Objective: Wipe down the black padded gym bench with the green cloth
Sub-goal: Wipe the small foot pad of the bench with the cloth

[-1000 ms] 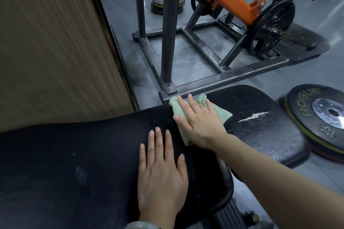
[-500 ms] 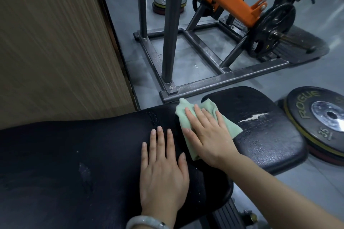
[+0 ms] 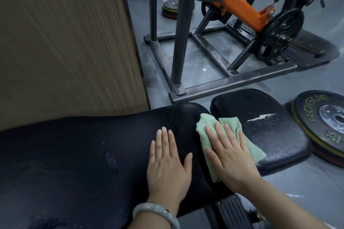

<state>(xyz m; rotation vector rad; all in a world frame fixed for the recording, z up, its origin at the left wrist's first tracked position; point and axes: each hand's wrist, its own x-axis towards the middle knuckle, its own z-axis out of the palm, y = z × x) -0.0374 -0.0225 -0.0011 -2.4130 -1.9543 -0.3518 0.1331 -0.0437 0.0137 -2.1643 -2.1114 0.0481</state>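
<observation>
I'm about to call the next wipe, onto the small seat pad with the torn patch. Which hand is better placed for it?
The right hand, probably. It already presses flat on the green cloth, which spans the gap onto the seat pad. The left hand lies flat on the long pad, bracing, with no cloth under it.

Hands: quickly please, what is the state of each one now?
Left hand: open, flat on the black bench.
Right hand: open, straight fingers pressing the green cloth onto the bench.

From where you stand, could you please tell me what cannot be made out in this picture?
Head view only:
- Bench surface under the green cloth and both hands: covered.
- Cloth's middle: hidden by the right hand.
- Bench's near end: cut off by the frame's edge.
- Weight plate: cut off at the right edge.
</observation>
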